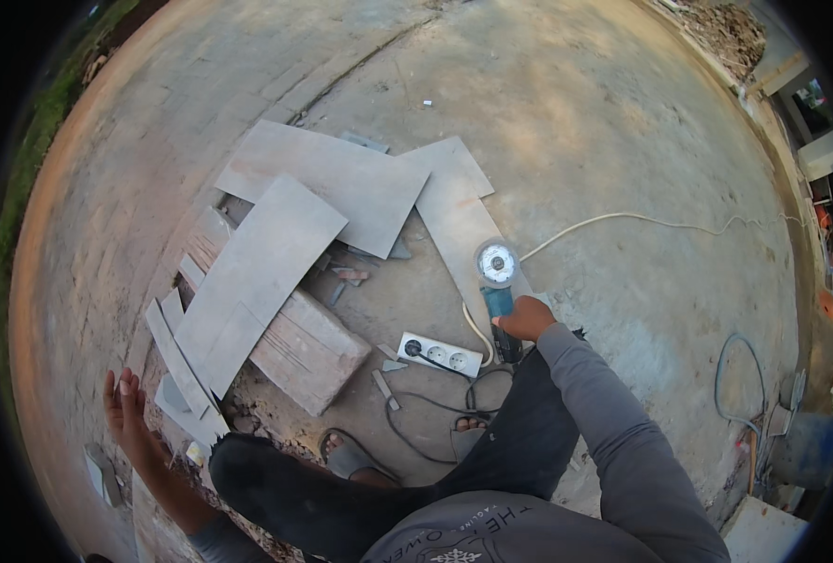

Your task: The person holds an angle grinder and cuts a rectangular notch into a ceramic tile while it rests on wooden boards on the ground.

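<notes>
Teal and black, the disc-tipped angle grinder (497,301) sits right of centre in the frame, the right hand (529,319) clamped round its body! Well apart, at lower left, the left hand (133,419) hangs loosely open near a narrow grey tile strip (179,352).
</notes>
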A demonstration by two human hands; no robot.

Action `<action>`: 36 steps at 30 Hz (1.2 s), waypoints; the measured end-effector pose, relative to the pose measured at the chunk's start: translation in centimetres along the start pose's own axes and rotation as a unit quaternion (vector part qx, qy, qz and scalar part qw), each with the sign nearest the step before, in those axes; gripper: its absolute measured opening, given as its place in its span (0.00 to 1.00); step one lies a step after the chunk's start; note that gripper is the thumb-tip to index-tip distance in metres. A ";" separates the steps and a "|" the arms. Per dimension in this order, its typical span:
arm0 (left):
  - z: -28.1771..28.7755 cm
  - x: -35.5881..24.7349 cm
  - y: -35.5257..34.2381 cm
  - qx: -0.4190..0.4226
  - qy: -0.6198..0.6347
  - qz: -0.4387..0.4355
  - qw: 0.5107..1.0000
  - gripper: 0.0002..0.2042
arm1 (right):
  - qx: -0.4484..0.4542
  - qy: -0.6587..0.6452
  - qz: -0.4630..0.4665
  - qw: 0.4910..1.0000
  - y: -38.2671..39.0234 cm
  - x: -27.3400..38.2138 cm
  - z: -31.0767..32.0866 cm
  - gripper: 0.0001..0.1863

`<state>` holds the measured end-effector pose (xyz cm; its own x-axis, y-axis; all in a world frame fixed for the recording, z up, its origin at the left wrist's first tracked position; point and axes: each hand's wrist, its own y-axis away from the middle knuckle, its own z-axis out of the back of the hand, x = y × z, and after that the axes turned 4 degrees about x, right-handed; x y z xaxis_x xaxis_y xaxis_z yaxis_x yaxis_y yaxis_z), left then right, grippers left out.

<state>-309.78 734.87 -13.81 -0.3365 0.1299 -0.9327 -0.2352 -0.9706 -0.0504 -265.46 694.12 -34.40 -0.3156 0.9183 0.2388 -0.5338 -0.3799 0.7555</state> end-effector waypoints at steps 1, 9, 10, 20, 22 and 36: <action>-0.1 -1.0 1.2 0.004 0.012 -0.010 1.000 0.24 | 0.029 0.015 -0.030 0.999 -2.5 -1.1 -1.6 0.30; -4.0 -5.5 10.2 0.017 0.046 -0.057 0.997 0.22 | -0.111 -0.115 -0.201 0.967 -5.1 1.8 -9.4 0.48; -7.2 -7.8 10.5 0.036 0.043 -0.053 0.997 0.22 | -0.125 -0.119 -0.200 0.964 -4.8 1.4 -8.9 0.49; -25.7 -12.8 16.8 0.602 -0.122 -0.162 0.772 0.26 | -0.226 -0.211 -0.034 0.951 -8.5 -1.1 -12.0 0.39; -27.6 -10.1 16.1 0.609 -0.100 -0.143 0.774 0.23 | -0.252 -0.209 -0.014 0.945 -8.5 -1.1 -11.4 0.37; -25.9 9.3 7.1 0.334 0.124 0.318 0.878 0.36 | 0.012 -0.505 0.183 0.843 3.8 23.4 -6.8 0.21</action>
<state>-291.00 723.94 -32.10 -0.4040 -0.5246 -0.7494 -0.5827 -0.4840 0.6529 -280.19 713.42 -30.11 0.3806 0.3697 0.8476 -0.5256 -0.6676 0.5273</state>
